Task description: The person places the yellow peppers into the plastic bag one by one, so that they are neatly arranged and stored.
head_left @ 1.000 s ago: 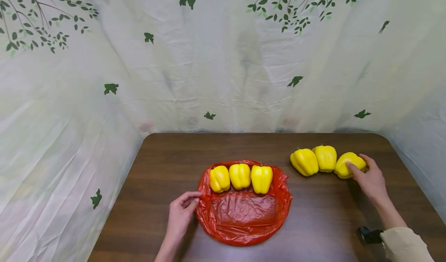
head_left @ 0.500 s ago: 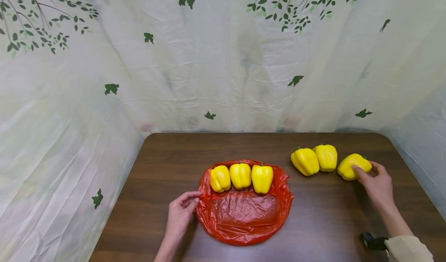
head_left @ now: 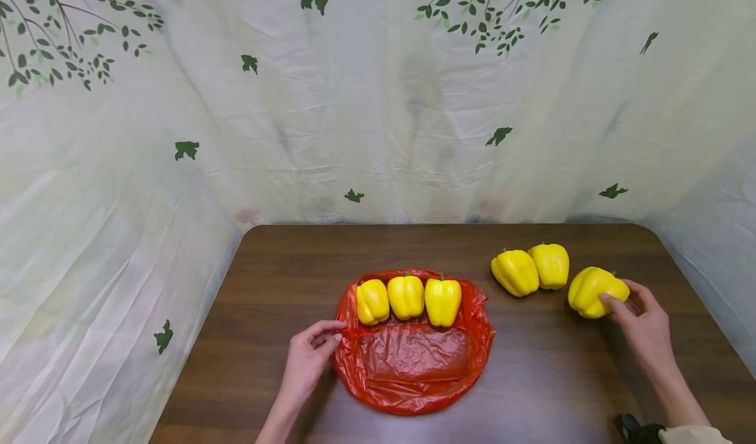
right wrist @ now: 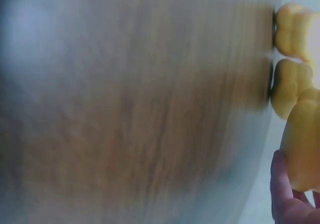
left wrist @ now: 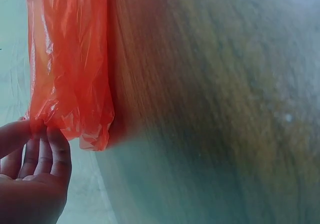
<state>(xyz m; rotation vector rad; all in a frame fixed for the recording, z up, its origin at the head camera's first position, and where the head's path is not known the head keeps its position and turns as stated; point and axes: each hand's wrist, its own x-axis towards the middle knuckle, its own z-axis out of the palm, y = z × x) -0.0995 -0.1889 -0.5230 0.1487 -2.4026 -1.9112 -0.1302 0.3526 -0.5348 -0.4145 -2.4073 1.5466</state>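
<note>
Has moved 1 plump, lobed, glossy yellow pepper (head_left: 592,293) apart from 2 similar peppers (head_left: 514,273); grips it with fingers of the right hand (head_left: 648,322), at right on the worktop (head_left: 549,352); pinches crinkled red plastic (head_left: 413,359) in left hand (head_left: 308,355).

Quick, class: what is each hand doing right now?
Left hand: holding, pinching the left edge of the red plastic bag.
Right hand: holding a yellow bell pepper between thumb and fingers.

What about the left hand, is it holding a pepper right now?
No, the left hand is pinching the edge of the red bag instead.
</note>
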